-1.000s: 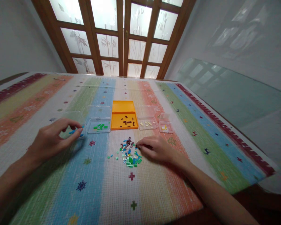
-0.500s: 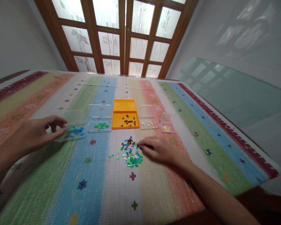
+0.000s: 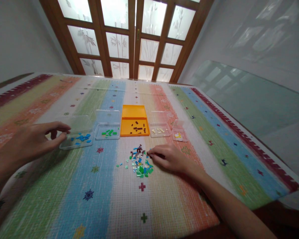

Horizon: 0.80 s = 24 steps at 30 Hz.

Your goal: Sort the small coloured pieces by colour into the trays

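A pile of tiny mixed-colour bricks (image 3: 139, 162) lies on the striped mat (image 3: 94, 199). My right hand (image 3: 169, 157) rests at the pile's right edge with its fingertips pinched together; what they hold is too small to make out. My left hand (image 3: 33, 141) hovers beside the left end of a clear box of blue bricks (image 3: 77, 141), fingers apart and loosely curled, nothing in them. To the right of the blue box stand a clear box of green bricks (image 3: 107, 132), an orange tray of dark bricks (image 3: 136, 127), a clear box of cream bricks (image 3: 159, 130) and a small clear box of yellow bricks (image 3: 178, 135).
The boxes' lids lie open behind them. The mat's right edge (image 3: 239, 132) runs along a drop to a glass-topped surface (image 3: 251, 99). Wooden glazed doors (image 3: 134, 36) stand beyond the far end.
My left hand has drawn back to the left from over the blue box, which now shows its blue bricks. My right hand has stayed at the pile's edge.
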Each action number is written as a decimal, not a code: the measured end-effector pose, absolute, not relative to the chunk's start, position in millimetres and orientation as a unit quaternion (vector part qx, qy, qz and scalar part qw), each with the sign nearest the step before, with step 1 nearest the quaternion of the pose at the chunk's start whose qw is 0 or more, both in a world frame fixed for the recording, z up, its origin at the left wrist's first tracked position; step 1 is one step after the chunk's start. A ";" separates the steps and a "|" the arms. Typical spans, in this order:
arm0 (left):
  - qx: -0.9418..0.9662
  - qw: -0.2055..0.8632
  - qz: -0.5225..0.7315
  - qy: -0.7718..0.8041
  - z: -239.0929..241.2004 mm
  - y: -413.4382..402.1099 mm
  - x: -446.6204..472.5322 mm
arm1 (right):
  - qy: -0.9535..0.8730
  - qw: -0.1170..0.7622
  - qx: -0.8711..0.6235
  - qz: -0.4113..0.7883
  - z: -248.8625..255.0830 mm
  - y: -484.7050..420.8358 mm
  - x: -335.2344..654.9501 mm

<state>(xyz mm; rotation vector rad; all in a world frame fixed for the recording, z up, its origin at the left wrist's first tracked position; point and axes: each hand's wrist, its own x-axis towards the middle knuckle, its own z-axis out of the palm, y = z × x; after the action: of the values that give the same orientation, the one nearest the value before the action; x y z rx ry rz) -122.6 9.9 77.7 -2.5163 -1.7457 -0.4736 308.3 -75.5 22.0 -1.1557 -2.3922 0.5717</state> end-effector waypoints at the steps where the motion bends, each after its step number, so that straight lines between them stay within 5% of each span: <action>1: -0.813 0.028 -0.167 -0.557 79.0 8.5 -120.6 | -0.860 0.212 -0.415 0.206 22.2 -75.5 308.2; 11: -0.883 -0.089 -0.275 -0.369 64.4 -24.1 -55.7 | -0.863 0.206 -0.412 0.206 21.5 -74.7 308.7; 17: -0.914 -0.193 -0.205 -0.293 38.4 -47.0 -8.4 | -0.864 0.202 -0.415 0.203 21.9 -75.3 308.3; 24: -0.916 -0.194 -0.189 -0.297 28.7 -57.0 2.4 | -0.867 0.212 -0.407 0.198 23.3 -76.1 306.7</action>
<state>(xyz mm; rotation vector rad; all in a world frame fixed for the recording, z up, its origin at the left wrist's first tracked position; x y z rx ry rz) 2.4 -57.0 28.7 -3.2969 -1.0687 -0.6805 306.7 -76.1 23.3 -1.1297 -2.4073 0.5488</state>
